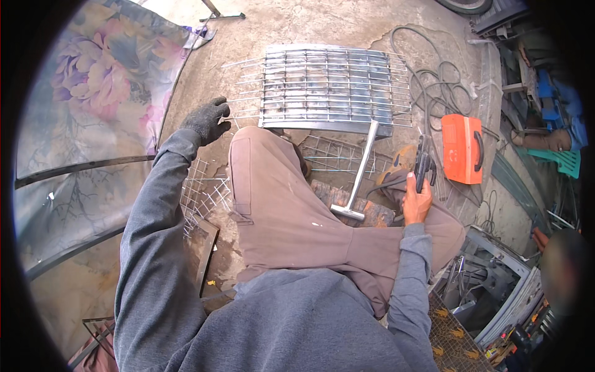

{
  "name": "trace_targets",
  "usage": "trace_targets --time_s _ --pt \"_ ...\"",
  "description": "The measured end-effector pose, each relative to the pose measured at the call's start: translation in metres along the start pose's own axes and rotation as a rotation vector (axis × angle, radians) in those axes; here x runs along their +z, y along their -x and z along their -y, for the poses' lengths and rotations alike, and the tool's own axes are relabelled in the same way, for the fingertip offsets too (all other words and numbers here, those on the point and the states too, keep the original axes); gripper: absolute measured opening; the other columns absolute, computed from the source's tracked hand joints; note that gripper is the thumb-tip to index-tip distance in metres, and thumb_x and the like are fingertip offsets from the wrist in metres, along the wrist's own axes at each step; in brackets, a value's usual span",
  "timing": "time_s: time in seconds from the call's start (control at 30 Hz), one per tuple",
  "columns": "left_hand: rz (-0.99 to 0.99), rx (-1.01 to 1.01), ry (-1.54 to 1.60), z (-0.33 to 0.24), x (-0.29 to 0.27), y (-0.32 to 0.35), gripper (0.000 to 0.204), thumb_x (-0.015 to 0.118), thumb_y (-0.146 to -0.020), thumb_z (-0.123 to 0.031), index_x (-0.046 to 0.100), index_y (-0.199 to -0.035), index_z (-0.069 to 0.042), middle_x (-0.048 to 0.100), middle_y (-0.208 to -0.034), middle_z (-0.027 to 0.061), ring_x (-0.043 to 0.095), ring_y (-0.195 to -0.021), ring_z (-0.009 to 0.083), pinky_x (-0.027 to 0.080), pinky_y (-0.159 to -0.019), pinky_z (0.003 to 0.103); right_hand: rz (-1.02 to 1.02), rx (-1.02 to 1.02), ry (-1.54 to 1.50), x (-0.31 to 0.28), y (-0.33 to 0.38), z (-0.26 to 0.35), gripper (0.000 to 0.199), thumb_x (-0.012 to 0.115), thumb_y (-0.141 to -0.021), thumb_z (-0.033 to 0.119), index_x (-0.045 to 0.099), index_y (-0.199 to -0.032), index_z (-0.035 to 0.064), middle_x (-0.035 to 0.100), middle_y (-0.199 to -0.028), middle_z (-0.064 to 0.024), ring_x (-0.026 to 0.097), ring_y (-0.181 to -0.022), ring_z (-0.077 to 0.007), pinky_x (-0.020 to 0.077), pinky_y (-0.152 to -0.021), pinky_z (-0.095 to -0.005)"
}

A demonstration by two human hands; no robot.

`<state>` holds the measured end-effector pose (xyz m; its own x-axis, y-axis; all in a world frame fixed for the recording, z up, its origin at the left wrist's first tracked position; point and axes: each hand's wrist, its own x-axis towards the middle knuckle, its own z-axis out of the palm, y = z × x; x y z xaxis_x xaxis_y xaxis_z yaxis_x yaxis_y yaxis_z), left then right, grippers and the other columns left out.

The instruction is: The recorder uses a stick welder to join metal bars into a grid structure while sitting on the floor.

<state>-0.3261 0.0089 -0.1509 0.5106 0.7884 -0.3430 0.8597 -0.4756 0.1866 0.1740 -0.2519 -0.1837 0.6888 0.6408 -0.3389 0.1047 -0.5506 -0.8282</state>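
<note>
My gloved left hand (206,119) curled on a thin rod (243,99) of the metal grille (334,87); my right hand (416,199) gripped a dark tool (424,166), its tip hidden.

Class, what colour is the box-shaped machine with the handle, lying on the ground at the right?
Bright orange machine, black handle; head view.
</note>
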Motion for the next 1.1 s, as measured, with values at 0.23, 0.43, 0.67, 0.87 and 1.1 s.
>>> trace_targets --time_s 0.23,0.43,0.67,0.87,1.1 --pt "0.075 -0.072 0.023 -0.006 0.000 -0.010 0.014 0.069 -0.090 -0.018 0.060 -0.099 -0.012 0.054 -0.144 0.0216 0.057 -0.124 0.0443 0.050 -0.101 0.047 0.020 -0.031 0.017 -0.003 -0.006 -0.016 0.030 0.070 -0.097 0.040 0.060 -0.097 0.0113 0.057 -0.073 0.0015 0.049 -0.048 -0.0055 0.0382 -0.040 -0.0238" --pt "0.072 -0.080 -0.011 -0.007 0.001 -0.010 0.014 0.069 -0.090 -0.018 0.062 -0.102 -0.013 0.052 -0.146 0.0204 0.054 -0.128 0.0422 0.049 -0.104 0.046 0.023 -0.021 0.006 -0.004 -0.006 -0.016 0.030 0.070 -0.097 0.040 0.060 -0.097 0.0118 0.057 -0.073 0.0017 0.049 -0.048 -0.0054 0.0380 -0.040 -0.0236" --pt "0.064 -0.068 0.030 -0.004 -0.002 -0.002 0.021 0.070 -0.090 -0.018 0.061 -0.108 -0.012 0.051 -0.148 0.0177 0.052 -0.133 0.0397 0.047 -0.107 0.045 0.037 -0.023 -0.017 -0.002 -0.005 -0.014 0.029 0.070 -0.097 0.039 0.059 -0.096 0.0119 0.056 -0.073 0.0019 0.048 -0.048 -0.0051 0.0375 -0.039 -0.0235" --pt "0.098 -0.058 0.014 -0.007 -0.005 -0.007 0.026 0.073 -0.089 -0.018 0.060 -0.111 -0.013 0.051 -0.148 0.0167 0.052 -0.133 0.0403 0.047 -0.107 0.046 0.039 -0.025 -0.040 -0.005 -0.005 -0.018 0.029 0.070 -0.098 0.038 0.059 -0.096 0.0117 0.056 -0.072 0.0024 0.049 -0.048 -0.0051 0.0375 -0.039 -0.0234" --pt "-0.090 0.116 -0.002 0.002 0.001 -0.007 0.028 0.077 -0.082 -0.010 0.059 -0.104 -0.010 0.059 -0.118 0.0140 0.061 -0.110 0.0395 0.053 -0.091 0.046 0.004 -0.011 -0.026 -0.002 0.000 -0.004 0.029 0.072 -0.097 0.034 0.063 -0.094 0.0061 0.055 -0.066 0.0028 0.049 -0.049 -0.0073 0.0400 -0.046 -0.0280"
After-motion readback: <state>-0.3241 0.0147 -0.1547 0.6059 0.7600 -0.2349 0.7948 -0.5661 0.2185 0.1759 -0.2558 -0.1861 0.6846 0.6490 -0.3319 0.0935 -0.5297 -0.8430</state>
